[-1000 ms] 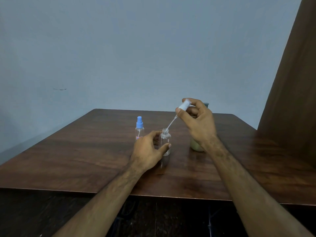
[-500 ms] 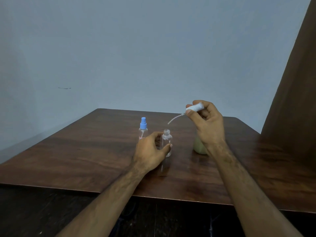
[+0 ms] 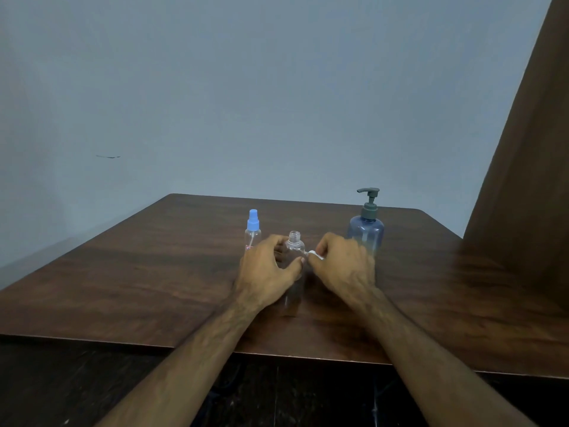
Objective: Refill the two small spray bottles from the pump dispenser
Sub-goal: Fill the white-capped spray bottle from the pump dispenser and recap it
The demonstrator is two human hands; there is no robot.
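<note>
Your right hand (image 3: 341, 266) dropped from above the open bottle (image 3: 294, 254) to the tabletop (image 3: 154, 272), still pinching the white spray head (image 3: 315, 255). Left to right: capped blue-top bottle (image 3: 253, 231) stood untouched; your left hand (image 3: 268, 269) was clamped round the open bottle; pump dispenser (image 3: 366, 226) stood behind your right hand. Step was uncapping, I'd say. Next you needed to park the head and bring the neck under the spout.

Table (image 3: 154, 272) of dark wood grain, smooth with a soft sheen; open bottle (image 3: 294, 251) clear plastic; dispenser (image 3: 366, 231) translucent blue plastic, matt grey pump
</note>
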